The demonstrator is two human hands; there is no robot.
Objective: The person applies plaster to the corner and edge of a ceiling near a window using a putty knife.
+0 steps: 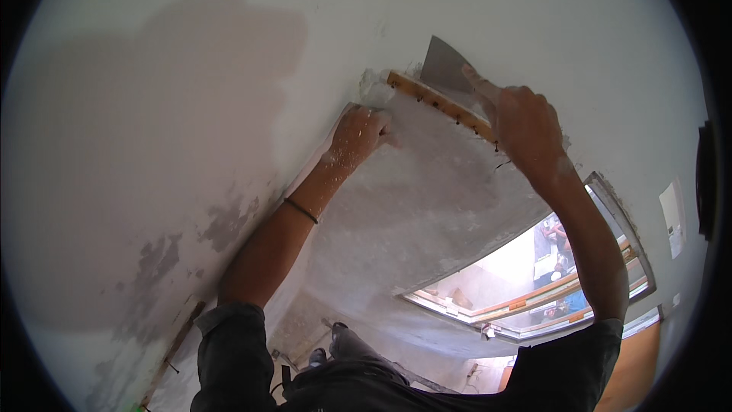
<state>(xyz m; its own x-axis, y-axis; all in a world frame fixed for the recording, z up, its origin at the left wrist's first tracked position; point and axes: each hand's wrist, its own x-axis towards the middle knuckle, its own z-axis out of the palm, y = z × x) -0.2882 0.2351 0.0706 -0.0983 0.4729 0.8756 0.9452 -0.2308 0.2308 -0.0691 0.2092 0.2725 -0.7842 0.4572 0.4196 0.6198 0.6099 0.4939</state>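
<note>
Two pale walls meet in a corner; the left wall (pixel 99 130) carries damp-looking dark patches (pixel 158 259) and a broad shadow (pixel 221 53), and the other wall shows a large rough grey area (pixel 396 206) above a window (pixel 526 259) at lower right. A wooden strip (pixel 438 102) set with a row of small dark hooks or nails slants across that wall, one end close to the corner.

The scraper, its wide thin blade (pixel 444 67) in view, is just above the strip, near the corner. The right hand (pixel 526 126) holds it from the right, with the grip closed around the handle, which the palm hides. The forefinger reaches along the blade, probably to steady the thin metal and direct pressure toward its edge. The blade seems to lie nearly flat to the wall; whether it touches the strip I cannot tell.

The left hand (pixel 358 135), flecked with whitish specks, is raised beside the corner, below the strip's near end. Its fingers are curled, but whether that grip pinches anything cannot be told. Held so near the wall, it may serve as a brace for balance. A dark band (pixel 301 211) circles the forearm.
</note>
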